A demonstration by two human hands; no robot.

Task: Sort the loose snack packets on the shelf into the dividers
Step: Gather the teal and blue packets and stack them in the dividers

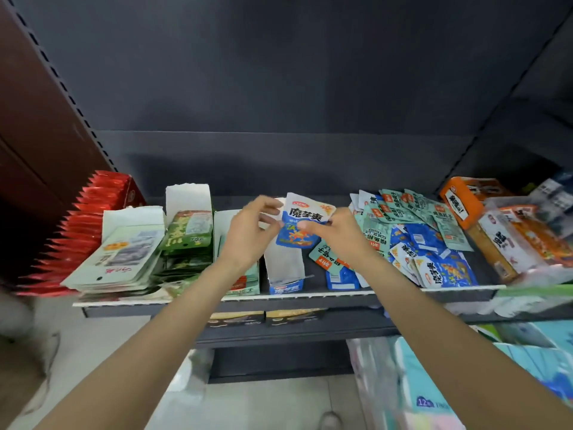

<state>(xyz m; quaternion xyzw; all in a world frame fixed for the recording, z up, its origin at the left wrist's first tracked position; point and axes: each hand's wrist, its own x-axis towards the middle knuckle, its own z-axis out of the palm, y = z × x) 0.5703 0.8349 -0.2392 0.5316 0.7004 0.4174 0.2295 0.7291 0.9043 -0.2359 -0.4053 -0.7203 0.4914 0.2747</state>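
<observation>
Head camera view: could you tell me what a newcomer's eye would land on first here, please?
Most likely the blue and white snack packet held up at the centre, pinched between the left hand and the right hand above a white divider. Next, the loose heap of blue and teal packets spread over the shelf to its right. At far left, a fanned row of red packets stands out.
</observation>
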